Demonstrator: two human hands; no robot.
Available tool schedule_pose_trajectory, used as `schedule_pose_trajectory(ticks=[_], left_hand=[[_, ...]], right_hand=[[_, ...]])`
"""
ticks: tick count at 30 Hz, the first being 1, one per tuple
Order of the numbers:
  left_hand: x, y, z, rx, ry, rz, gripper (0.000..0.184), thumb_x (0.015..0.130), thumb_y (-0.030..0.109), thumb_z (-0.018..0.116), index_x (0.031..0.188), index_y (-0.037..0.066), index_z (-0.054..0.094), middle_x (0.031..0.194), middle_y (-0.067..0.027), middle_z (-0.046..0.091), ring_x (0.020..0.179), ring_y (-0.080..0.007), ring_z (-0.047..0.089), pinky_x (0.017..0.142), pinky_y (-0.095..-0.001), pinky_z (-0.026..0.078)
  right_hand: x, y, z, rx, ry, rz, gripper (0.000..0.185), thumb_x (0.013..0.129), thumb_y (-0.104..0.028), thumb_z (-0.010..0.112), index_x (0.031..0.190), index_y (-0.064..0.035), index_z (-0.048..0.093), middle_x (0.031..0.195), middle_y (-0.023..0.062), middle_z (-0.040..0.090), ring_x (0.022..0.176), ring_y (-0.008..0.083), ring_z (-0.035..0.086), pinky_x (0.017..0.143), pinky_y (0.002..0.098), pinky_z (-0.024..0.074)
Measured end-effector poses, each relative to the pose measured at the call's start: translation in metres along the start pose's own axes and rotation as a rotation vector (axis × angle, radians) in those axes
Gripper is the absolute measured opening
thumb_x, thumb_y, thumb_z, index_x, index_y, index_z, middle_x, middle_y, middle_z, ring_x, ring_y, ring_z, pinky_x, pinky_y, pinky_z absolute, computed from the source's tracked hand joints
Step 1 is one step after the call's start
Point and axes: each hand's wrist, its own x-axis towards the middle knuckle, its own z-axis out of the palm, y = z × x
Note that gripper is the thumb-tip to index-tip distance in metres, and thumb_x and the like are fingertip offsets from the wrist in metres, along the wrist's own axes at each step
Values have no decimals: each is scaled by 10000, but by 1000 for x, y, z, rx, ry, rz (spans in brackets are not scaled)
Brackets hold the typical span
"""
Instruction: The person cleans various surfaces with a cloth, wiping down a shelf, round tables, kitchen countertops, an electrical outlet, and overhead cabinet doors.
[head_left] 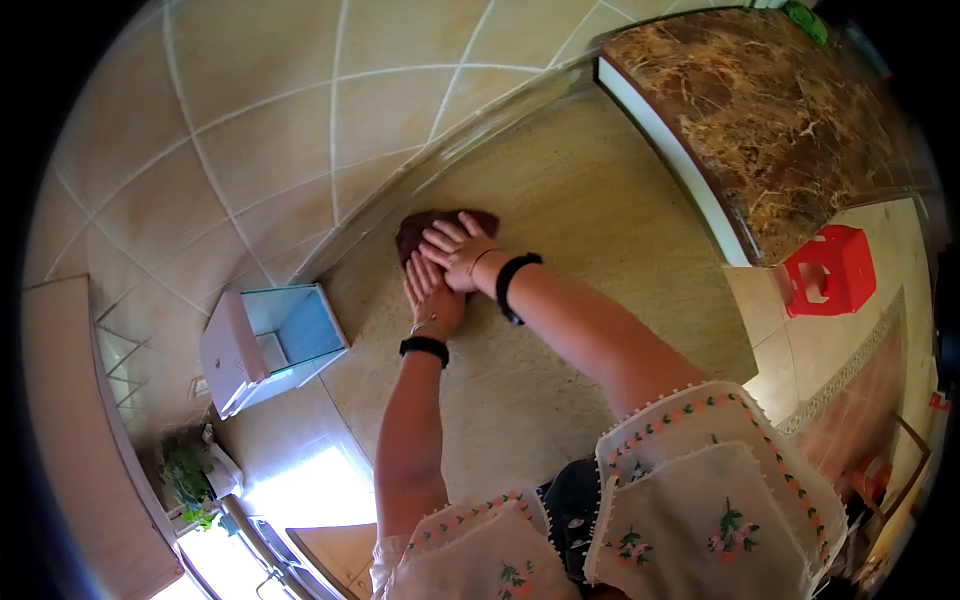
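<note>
A dark maroon cloth (414, 231) lies bunched on the tan stone-look counter (560, 190), close to the tiled wall. My left hand (434, 297) lies flat with fingers stretched out, its fingertips at the cloth's lower edge. Just above and to the right, my right hand (461, 252) presses flat on the cloth, fingers spread. The two hands touch side by side. Both wrists wear black bands. The part of the cloth under my palms is hidden.
A small pink and clear box (290, 340) stands left of my hands. At the right rises a brown marble-patterned slab (760, 110), with a red plastic stool (832, 270) on the floor beyond. A green plant (187, 475) sits at the lower left, near a bright window reflection.
</note>
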Motion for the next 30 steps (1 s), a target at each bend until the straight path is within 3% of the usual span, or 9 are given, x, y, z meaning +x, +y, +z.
schedule_pose_trajectory(ticks=[7,12,17,30], left_hand=[[74,163,-20,139,-54,226,780,895,439,388,1450,36,17,1525,-119,-26,1405,-283,-41,1119,-446,16],[110,222,-33,161,-9,347,769,901,456,370,1453,48,25,1525,-109,-20,1406,-275,-22,1118,-462,43],[117,231,-25,167,54,359,746,907,460,347,1459,78,22,1528,-87,-9,1407,-259,-12,1118,-472,50],[23,252,-10,125,-105,406,690,914,426,318,1464,94,65,1533,-46,-5,1408,-224,-36,1121,-452,-3]], right_hand=[[-73,143,-41,-37,108,305,632,897,-346,388,1462,-215,138,1534,-1,34,1408,203,-11,1111,475,-20],[-88,205,-55,-33,185,437,613,893,-357,412,1450,-258,174,1528,-24,48,1404,185,7,1114,487,14],[-90,214,-49,-1,244,509,608,883,-343,416,1442,-258,194,1524,-27,68,1403,180,26,1119,474,35],[-178,172,-14,-56,161,574,654,874,-381,418,1453,-244,145,1528,-4,37,1405,206,2,1113,487,40]])
